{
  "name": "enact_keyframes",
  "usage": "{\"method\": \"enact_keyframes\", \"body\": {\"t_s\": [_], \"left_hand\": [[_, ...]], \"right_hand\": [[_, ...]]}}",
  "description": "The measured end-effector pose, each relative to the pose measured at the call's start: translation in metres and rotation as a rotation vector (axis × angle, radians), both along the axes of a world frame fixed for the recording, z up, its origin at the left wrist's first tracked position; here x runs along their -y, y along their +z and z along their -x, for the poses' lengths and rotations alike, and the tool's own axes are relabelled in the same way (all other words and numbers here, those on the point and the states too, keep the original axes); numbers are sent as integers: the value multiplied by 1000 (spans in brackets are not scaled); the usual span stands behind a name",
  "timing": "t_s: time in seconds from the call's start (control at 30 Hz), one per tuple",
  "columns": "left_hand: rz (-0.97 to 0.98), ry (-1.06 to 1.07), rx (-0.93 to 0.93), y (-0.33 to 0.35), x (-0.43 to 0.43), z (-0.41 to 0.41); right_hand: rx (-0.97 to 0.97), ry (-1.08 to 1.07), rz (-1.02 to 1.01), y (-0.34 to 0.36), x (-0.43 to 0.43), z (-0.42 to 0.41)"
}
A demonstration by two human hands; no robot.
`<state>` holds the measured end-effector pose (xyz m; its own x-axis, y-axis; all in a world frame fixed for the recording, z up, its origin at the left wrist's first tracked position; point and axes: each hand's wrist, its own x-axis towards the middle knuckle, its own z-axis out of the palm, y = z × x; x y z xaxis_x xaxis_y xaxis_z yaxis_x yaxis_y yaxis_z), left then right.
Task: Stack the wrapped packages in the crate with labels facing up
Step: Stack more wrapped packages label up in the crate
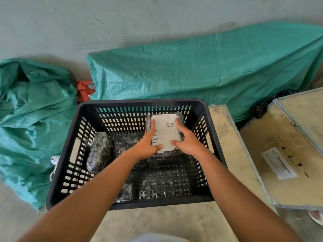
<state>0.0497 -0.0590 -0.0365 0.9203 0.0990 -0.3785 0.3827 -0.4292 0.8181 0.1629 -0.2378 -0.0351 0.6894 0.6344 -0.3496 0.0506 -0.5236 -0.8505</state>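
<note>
Crowding the black crate (57, 172) are green woven sacks (192, 67) behind and a wooden box (279, 145) to its right; dark wrapped packages (99, 151) lie on the crate floor. A labelled package (166, 131), label up, sits at the far right between both hands. The left hand (146, 145) and right hand (187, 142) grip its sides, fingers laid along the edges, thumbs pressing the label.

Matt black plastic crate (212, 137), glossy film-wrapped package (100, 151), woven green cloth (192, 67)

Both hands (167, 143) grip labelled pkg (166, 131) in crate (139, 103).
</note>
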Motion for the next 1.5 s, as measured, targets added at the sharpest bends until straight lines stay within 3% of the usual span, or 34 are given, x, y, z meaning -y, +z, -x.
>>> {"method": "enact_keyframes", "body": {"t_s": [0.57,0.83,0.97,1.1,1.27,1.37,1.5], "left_hand": [[-93,-51,-140,-12,-13,-9],[-66,-2,-107,-1,-6,0],[-99,11,-45,12,-13,23],[-269,89,32,36,-42,62],[-316,192,250,80,-84,114],[-311,269,383,99,-106,141],[-547,316,375,95,-130,168]], "right_hand": [[-49,82,133,-13,-2,-9],[-5,-13,119,-6,-1,5],[333,-15,267,9,-7,22],[483,8,163,30,-26,55],[435,54,4,40,-64,98],[385,104,15,34,-89,114],[386,214,85,16,-125,127]]}}
